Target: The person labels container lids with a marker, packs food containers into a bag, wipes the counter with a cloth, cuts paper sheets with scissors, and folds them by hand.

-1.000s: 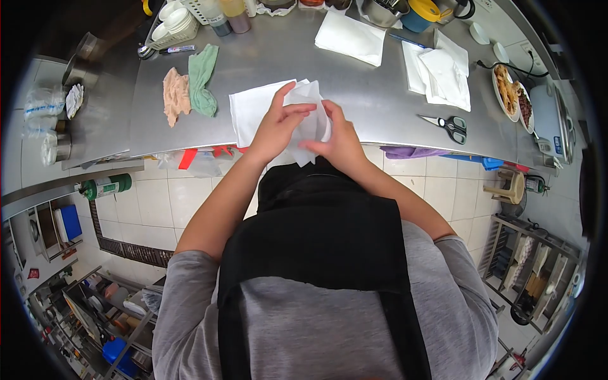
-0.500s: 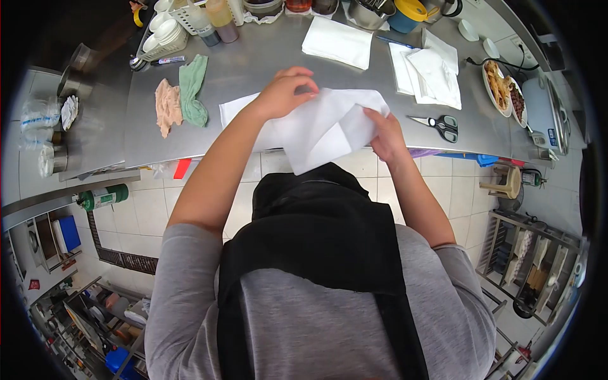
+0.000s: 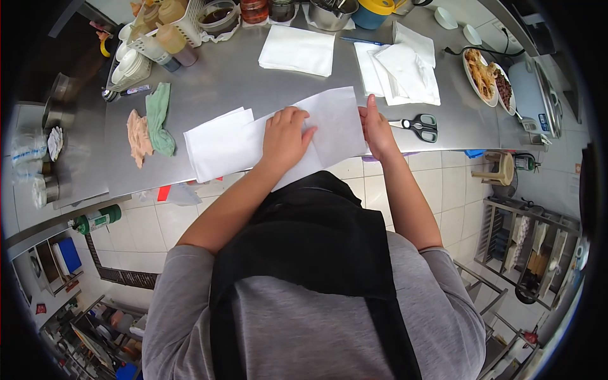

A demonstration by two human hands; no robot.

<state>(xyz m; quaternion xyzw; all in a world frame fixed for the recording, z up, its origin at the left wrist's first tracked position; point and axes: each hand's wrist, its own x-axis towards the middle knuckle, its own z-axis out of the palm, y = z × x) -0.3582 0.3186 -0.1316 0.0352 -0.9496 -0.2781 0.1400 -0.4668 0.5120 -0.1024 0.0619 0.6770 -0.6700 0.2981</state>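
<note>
Touching paper (image 3: 334, 123), hands (image 3: 284, 137) nr ctr edge (image 3: 459, 148)

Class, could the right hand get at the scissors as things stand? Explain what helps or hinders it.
Probably yes: the scissors lie on the counter beside the right hand, blades pointing toward it, with nothing visible between. It may first need to leave the edge of the white sheet.

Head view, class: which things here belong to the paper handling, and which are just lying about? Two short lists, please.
In the job:
- white sheet, at both hands
- white papers to its left
- perhaps the white stack behind

Apparently lying about:
- scissors
- green cloth
- peach cloth
- blue pen
- plated food
</note>
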